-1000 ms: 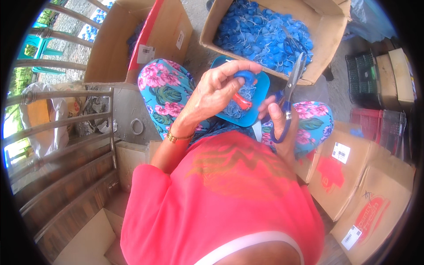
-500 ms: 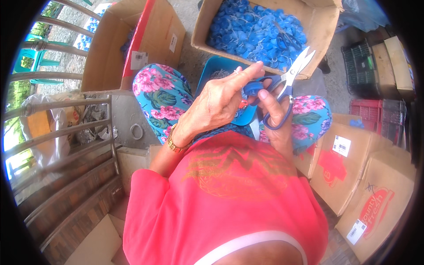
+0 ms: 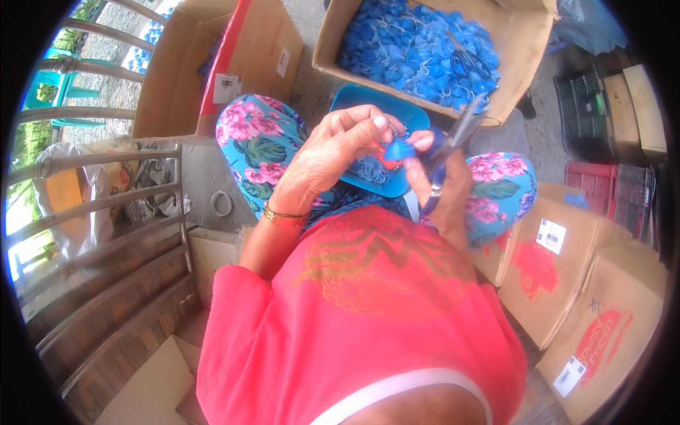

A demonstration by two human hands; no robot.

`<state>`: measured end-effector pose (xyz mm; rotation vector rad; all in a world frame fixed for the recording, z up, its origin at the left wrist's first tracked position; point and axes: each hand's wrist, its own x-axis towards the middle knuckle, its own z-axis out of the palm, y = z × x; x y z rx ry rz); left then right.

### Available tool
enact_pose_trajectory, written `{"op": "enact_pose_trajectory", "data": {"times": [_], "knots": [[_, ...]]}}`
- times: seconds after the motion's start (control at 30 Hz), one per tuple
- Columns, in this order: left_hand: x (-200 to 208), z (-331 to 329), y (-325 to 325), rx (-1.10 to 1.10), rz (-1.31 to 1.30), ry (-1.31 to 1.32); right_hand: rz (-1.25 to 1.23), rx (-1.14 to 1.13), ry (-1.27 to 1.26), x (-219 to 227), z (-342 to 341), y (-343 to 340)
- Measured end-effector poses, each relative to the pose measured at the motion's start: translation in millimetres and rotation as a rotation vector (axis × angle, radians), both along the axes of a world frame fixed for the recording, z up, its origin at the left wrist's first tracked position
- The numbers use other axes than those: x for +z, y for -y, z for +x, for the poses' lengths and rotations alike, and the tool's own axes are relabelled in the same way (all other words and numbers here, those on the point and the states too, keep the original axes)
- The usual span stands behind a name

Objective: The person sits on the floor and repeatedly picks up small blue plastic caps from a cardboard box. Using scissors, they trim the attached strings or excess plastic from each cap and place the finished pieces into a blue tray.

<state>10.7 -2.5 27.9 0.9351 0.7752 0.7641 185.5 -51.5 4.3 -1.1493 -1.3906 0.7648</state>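
My right hand [image 3: 443, 173] holds blue-handled scissors [image 3: 464, 127], their blades pointing up and to the right, blurred by motion. Its thumb and forefinger also grip a small round blue plastic piece [image 3: 400, 150]. Just beside that piece, my left hand [image 3: 333, 145] has its thumb and fingers pinched together; what they hold is too small to make out. Below both hands, between my knees, rests a blue basin [image 3: 404, 188] with pale thread scraps [image 3: 372, 172] and a red object [image 3: 388, 160], partly hidden by the hands.
Ahead stands an open carton [image 3: 520, 64] full of similar blue pieces [image 3: 418, 53], with a second pair of scissors [image 3: 467, 60] on top. Another carton [image 3: 262, 60] is at the far left, beside a metal railing [image 3: 106, 170]. Boxes [image 3: 552, 262] and crates [image 3: 588, 188] line the right.
My left hand has drawn back from beside the scissor blades, its fingers now pinched near the blue piece. The scissors have tilted and their blades look closer together.
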Motion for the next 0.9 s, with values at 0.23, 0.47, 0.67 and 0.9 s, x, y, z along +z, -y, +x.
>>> {"op": "enact_pose_trajectory", "data": {"times": [0.23, 0.47, 0.67, 0.9], "knots": [[-8, 6, -3, 0.127, -0.136, 0.325, -0.322, 0.122, 0.186, 13, 26, 16], [4, 4, -4, 0.118, -0.01, 0.085, -0.532, 0.293, 0.33, 13, 35, 29], [6, -7, -8, -0.025, 0.041, 0.005, -0.491, 0.488, 0.301, 10, 40, 21], [1, -5, -12, -0.115, -0.109, 0.138, -0.579, 0.619, 0.094, 4, 43, 18]]}}
